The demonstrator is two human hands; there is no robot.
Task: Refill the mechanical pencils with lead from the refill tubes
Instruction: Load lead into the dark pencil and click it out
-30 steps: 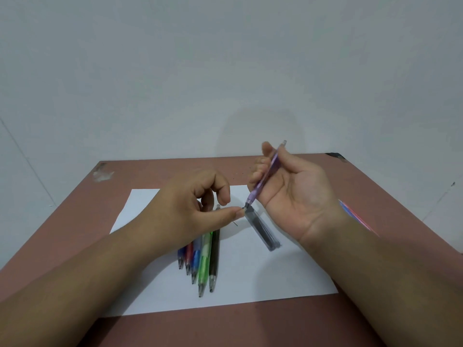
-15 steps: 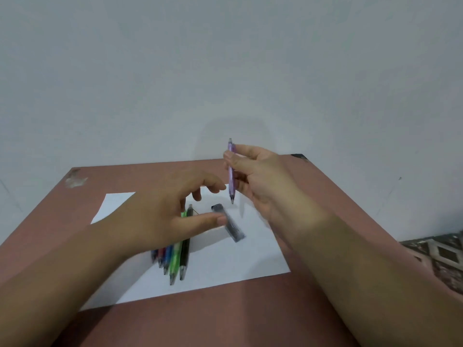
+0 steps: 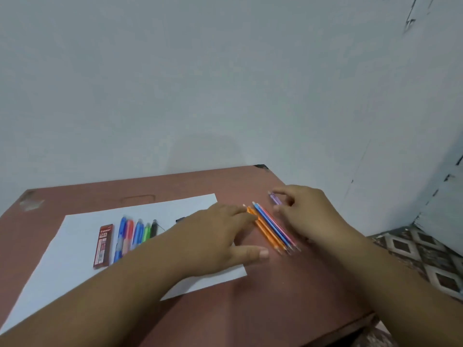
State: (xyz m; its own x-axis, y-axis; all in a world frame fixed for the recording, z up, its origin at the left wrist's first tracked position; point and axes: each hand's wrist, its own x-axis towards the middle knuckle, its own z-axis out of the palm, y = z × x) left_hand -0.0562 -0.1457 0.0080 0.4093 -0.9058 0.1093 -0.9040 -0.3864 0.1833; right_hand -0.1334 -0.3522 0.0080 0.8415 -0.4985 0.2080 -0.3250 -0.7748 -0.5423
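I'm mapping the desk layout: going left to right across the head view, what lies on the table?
Red lead box → blue pencil → green pencil → left hand → orange pencils → purple pencil, held by the right hand.

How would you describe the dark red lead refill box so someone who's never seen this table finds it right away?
Start at the white sheet of paper on the brown table. Near the sheet's left side lies a row of coloured pencils. The lead box lies just left of that row. It is the only flat, dark red rectangle there, with white print on its top.
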